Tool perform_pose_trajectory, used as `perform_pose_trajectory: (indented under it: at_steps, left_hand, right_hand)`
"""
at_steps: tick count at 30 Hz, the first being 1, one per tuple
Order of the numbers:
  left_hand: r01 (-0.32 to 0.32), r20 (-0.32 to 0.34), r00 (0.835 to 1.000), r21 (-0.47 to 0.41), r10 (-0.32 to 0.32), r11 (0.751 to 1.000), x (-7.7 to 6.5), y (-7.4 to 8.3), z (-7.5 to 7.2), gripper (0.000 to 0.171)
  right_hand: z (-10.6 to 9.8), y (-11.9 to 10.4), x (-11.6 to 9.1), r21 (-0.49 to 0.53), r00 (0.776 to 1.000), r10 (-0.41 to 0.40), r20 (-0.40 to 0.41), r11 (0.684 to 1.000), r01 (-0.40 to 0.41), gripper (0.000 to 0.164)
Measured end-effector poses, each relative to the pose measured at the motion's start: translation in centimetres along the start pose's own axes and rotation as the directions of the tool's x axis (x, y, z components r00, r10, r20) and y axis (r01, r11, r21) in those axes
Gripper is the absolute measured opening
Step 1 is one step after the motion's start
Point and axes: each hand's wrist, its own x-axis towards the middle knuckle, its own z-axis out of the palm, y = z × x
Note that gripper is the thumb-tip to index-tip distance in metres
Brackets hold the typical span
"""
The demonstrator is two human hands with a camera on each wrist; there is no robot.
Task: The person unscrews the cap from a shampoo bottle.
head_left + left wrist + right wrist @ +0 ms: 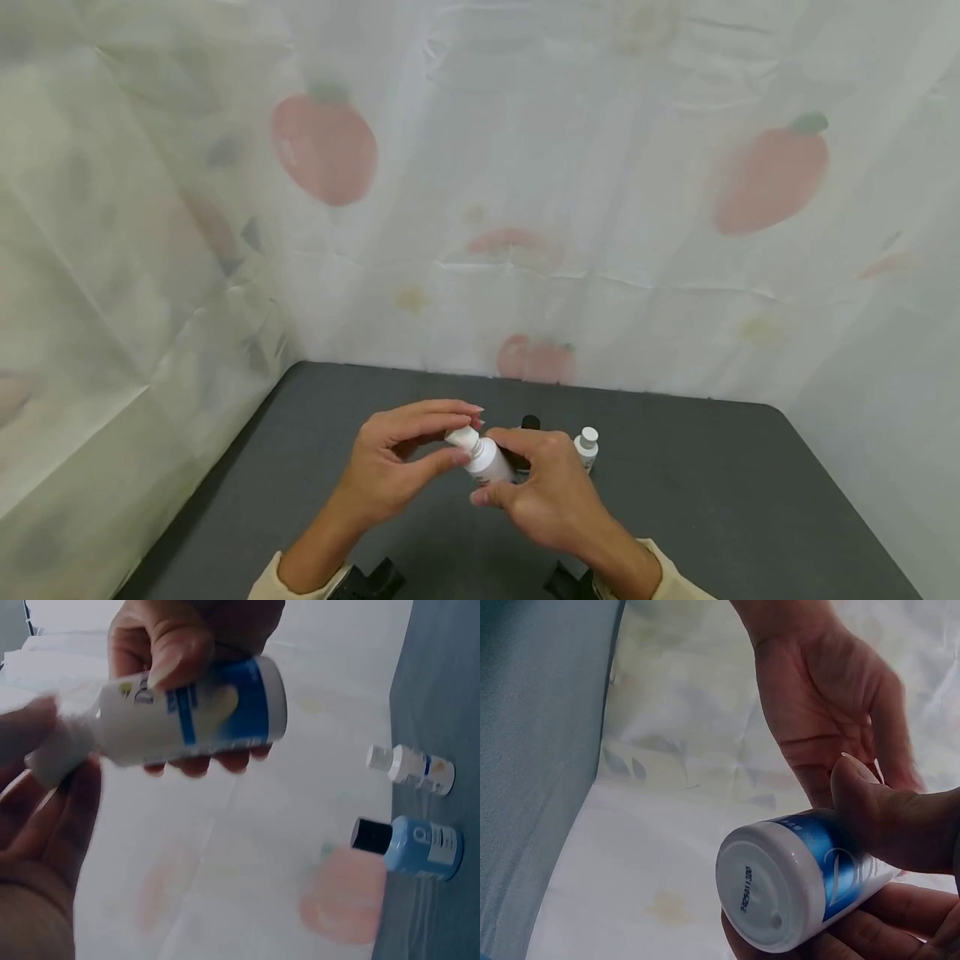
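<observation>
A white bottle [489, 462] with a blue label is held tilted above the table between both hands. My right hand [553, 493] grips its body, thumb on the near side and fingers around the far side. At the bottle's neck end, my left hand [386, 467] pinches the white cap [462, 437] between thumb and fingers. The cap is at the neck; whether it is loose I cannot tell. In the right wrist view the bottle's round base [761, 896] faces the camera with a printed number.
Behind the right hand stand a blue bottle [426, 849] with a black cap and a smaller white bottle [425, 771], both upright on the dark grey table [720, 492]. A pale curtain [600, 167] with fruit prints hangs along the table's far edge and the left side.
</observation>
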Motion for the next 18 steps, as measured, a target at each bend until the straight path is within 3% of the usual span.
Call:
perform_pose_trajectory:
  at_steps: [4,8,11,14,18]
  left_hand:
    - [0.095,0.037,0.995,0.062,-0.098,0.994,-0.27,0.32,-0.4,0.04]
    - [0.148,0.001,0.989,0.101,-0.149,0.984,-0.2,0.37,-0.29,0.03]
    - [0.128,-0.018,0.992,0.057,-0.127,0.99,-0.13,0.19,-0.06,0.03]
    - [0.052,-0.021,0.998,0.006,-0.052,0.999,-0.02,-0.09,0.17,0.035]
    - [-0.006,-0.007,1.0,0.027,0.006,1.0,0.07,-0.18,0.18,0.037]
  right_hand:
    - [0.03,0.03,-0.04,0.002,1.0,-0.012,0.005,1.0,0.012,0.037]
    - [0.07,-0.01,-0.12,-0.017,1.0,-0.024,0.002,1.0,0.024,0.035]
    - [0.11,-0.06,-0.16,-0.015,1.0,-0.025,-0.005,1.0,0.025,0.037]
    - [0.11,-0.07,-0.14,-0.011,1.0,-0.022,-0.004,1.0,0.022,0.04]
    - [0.06,-0.04,-0.12,-0.016,1.0,-0.02,0.007,1.0,0.02,0.04]
